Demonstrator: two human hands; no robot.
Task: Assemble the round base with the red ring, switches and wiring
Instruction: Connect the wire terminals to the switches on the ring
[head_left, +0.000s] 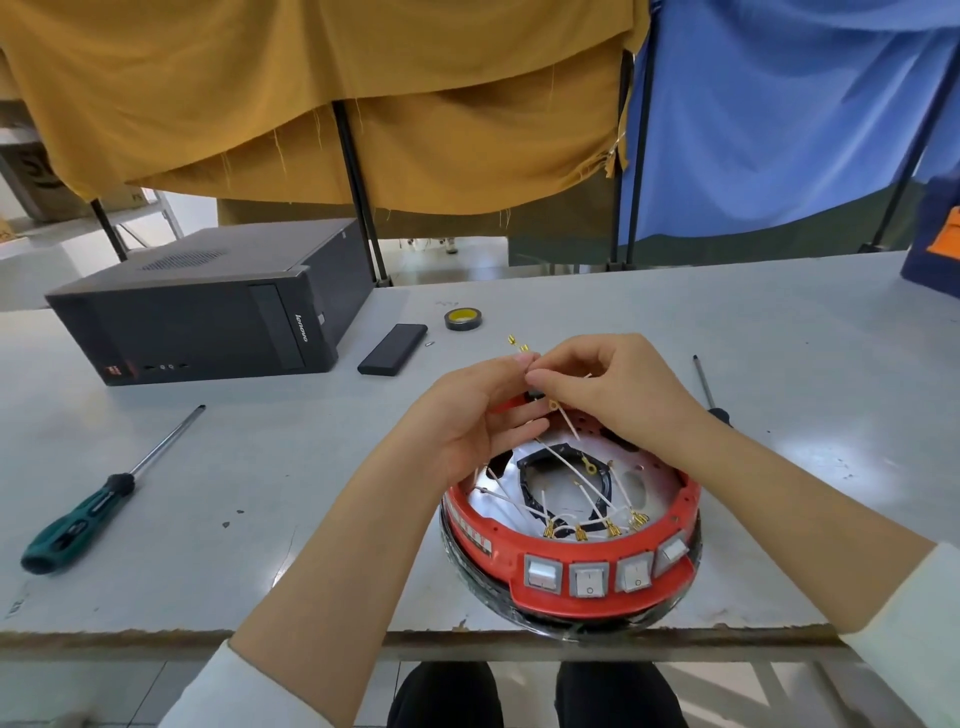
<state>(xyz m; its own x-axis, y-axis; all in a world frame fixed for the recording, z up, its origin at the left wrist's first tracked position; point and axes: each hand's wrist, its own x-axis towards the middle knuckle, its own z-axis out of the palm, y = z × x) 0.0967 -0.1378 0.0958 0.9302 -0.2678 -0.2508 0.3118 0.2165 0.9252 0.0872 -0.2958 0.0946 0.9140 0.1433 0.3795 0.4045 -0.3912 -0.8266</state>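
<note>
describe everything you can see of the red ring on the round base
The red ring looks like glossy moulded plastic, sitting inside the darker rim of the round base at the table's near edge. Its near side widens into a panel holding four grey rocker switches in a row. White markings run along its left wall, small holes along its right. White wires with gold terminals lie inside it. Its far side is hidden behind the left hand and right hand, so contact there cannot be told.

Both your hands raised, fingertips meeting at frame centre.
Your left hand (478, 410) sits palm-up with fingers curled in a pinch; your right hand (597, 384) arches over, thumb and forefinger pinching. Both forearms enter from the lower corners.
</note>
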